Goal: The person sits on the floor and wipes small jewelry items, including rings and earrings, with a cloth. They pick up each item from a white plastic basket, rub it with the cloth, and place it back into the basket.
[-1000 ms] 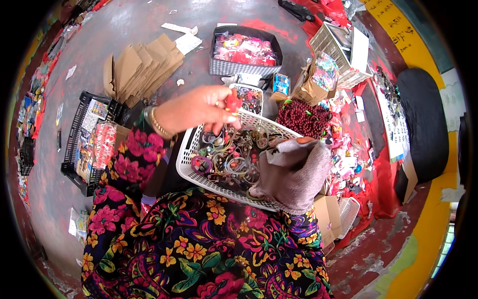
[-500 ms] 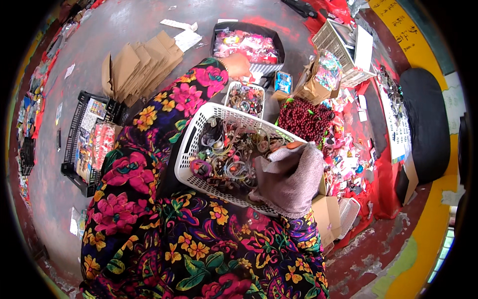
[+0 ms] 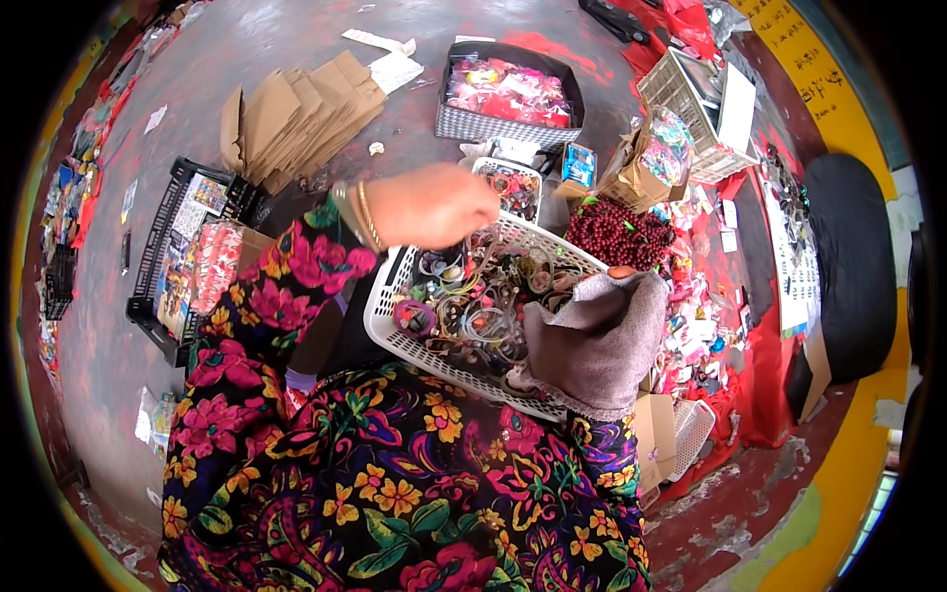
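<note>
Head view, left hand [image 3: 434, 205] above the far side of a white basket [image 3: 386, 296] of tangled bands [image 3: 488, 321] at the lap [image 3: 414, 464], its curled grip's contents uncertain, right hand [image 3: 621, 272] mostly under a mauve cloth [image 3: 600, 350], that grip impossible to tell

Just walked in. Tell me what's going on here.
The person's left hand hovers, curled, over the far edge of a white plastic basket of tangled bands and trinkets; whether it holds anything is hidden. The right hand is mostly hidden by a mauve cloth. A smaller white basket stands just beyond.
</note>
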Available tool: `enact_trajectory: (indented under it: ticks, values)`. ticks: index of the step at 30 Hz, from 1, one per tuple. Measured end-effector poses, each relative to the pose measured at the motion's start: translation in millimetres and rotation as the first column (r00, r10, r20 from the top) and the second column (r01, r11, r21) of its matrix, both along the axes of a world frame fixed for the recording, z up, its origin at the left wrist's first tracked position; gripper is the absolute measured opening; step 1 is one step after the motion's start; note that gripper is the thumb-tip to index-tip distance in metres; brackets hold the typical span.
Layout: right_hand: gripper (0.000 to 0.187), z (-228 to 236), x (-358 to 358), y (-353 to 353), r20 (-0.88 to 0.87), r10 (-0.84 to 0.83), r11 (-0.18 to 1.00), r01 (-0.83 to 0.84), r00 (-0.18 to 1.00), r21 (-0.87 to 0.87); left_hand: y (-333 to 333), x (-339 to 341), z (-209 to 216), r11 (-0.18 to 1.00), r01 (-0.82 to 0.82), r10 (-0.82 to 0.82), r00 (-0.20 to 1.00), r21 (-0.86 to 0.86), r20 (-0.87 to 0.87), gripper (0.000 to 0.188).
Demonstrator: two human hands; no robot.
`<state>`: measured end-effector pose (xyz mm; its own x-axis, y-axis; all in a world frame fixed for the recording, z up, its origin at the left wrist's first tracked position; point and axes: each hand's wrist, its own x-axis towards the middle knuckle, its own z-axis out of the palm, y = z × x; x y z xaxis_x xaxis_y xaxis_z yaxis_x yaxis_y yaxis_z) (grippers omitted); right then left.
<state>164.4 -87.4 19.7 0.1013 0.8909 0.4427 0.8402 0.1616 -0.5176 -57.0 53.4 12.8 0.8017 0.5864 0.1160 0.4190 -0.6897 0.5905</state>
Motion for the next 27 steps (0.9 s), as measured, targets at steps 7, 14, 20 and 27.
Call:
enact_trajectory:
  ticks: [7,14,20,27]
  values:
    - [0.086,2.5,1.2,1.4,-0.048,0.11,0.991,-0.106,0.993,0.08,-45.8,23.0,-25.7,0.971,-0.135,0.17,0.971,0.198,-0.17,0.016]
    - [0.044,13.6,-5.4,11.4,-0.131,0.146,0.983,-0.128,0.981,0.133,-35.6,29.3,-63.4,0.931,-0.346,0.364,0.885,0.114,-0.291,0.017]
    - [0.041,9.4,-6.0,10.1,-0.064,0.128,0.968,-0.111,0.99,0.223,-36.2,-1.4,-32.9,0.929,-0.314,0.329,0.943,-0.196,0.046,0.014]
    - [0.055,9.5,-2.8,13.7,-0.016,0.193,0.98,-0.192,0.981,0.061,-66.5,-4.1,-15.8,0.411,0.224,0.591,0.672,-0.884,0.446,0.018]
